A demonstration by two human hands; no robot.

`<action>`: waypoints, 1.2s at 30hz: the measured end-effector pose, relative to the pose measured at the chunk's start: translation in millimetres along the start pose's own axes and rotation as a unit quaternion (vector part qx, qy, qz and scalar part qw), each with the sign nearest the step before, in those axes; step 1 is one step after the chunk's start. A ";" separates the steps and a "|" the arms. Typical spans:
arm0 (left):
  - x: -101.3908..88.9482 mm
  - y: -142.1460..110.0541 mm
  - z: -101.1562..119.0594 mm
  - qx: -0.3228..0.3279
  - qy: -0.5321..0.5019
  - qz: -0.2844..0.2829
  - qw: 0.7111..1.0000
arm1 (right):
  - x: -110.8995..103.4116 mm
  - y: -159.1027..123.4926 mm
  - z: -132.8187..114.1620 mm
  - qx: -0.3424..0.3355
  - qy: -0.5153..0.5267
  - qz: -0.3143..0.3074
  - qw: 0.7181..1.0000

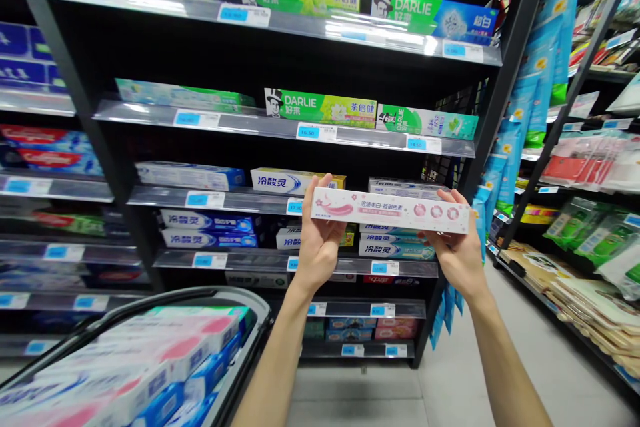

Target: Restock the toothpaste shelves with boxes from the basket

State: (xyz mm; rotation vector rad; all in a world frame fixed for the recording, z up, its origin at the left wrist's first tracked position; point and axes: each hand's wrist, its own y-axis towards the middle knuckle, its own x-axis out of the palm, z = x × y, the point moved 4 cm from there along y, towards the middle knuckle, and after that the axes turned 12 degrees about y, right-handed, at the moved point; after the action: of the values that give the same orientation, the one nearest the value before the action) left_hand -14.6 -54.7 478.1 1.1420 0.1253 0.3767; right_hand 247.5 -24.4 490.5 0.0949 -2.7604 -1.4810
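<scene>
Before the dark shelf unit (280, 127), the left hand (323, 240) and right hand (456, 247) are gripping a white-and-pink box (390, 210), fingers partly curled around its opposite ends. Some fingertips are hiding behind it, and the box is covering part of the unit's lower stock; its smallest print is probably too fine to read. The box is lying between the hands, its long axis running sideways along the unit, right end slightly lower, printed long side facing the camera. Left of the unit's base, a loaded basket (263, 307) is running out of view.
</scene>
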 end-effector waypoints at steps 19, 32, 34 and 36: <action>-1.6 1.1 3.9 0.020 0.028 -0.015 0.999 | -1.7 -0.6 1.0 -0.006 -0.013 -0.003 1.000; -11.3 0.5 -4.3 0.005 0.069 -0.021 0.997 | -12.6 -3.1 2.3 -0.036 -0.117 -0.003 0.993; -14.4 1.3 -5.7 -0.002 0.075 -0.020 0.997 | -11.6 -4.0 -1.1 -0.059 -0.141 -0.005 0.988; -16.8 2.3 -7.4 -0.006 0.072 -0.019 0.997 | -10.7 -4.1 -4.1 -0.070 -0.150 -0.007 0.986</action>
State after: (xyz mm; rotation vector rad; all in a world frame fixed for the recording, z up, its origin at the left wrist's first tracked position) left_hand -32.9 -53.5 475.5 1.0980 0.2706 0.4259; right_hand 258.5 -29.5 489.6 -0.1212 -2.8665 -1.8251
